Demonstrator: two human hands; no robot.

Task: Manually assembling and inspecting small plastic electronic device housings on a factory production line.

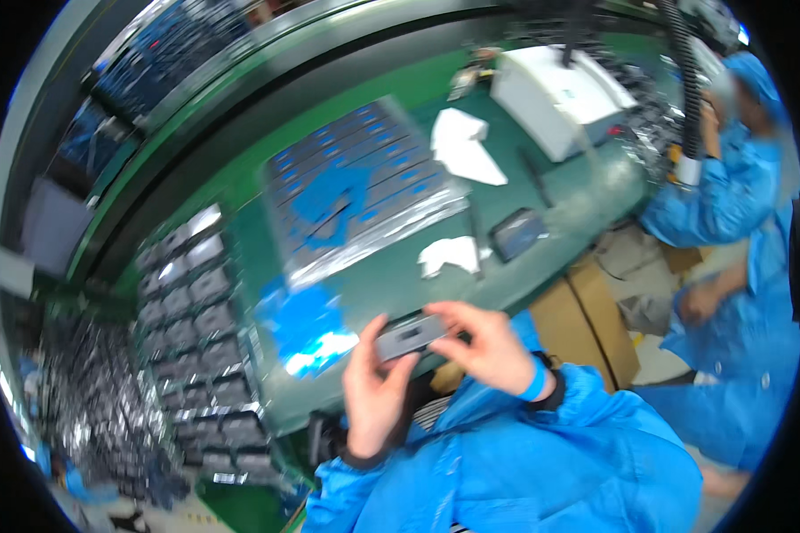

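Observation:
A small grey rectangular part (411,338) with a dark opening in its middle is held between my two hands near the table's front edge. My left hand (375,384) grips its left end between thumb and fingers. At the right end, my right hand (482,344) pinches it with thumb and forefinger; a blue band circles that wrist. Just left of my hands lies a crumpled shiny blue film (304,322). Beyond them is a flat tray of grey parts (307,191) with blue spots, a loose blue sheet lying over its middle. Motion blurs fine detail.
A clear tray of dark parts (196,311) stands at left. White papers (467,147), a dark rectangular device (517,234) and a white box-shaped machine (556,98) are on the green table (391,289). A co-worker in blue (729,195) is at right, near cardboard boxes (587,324).

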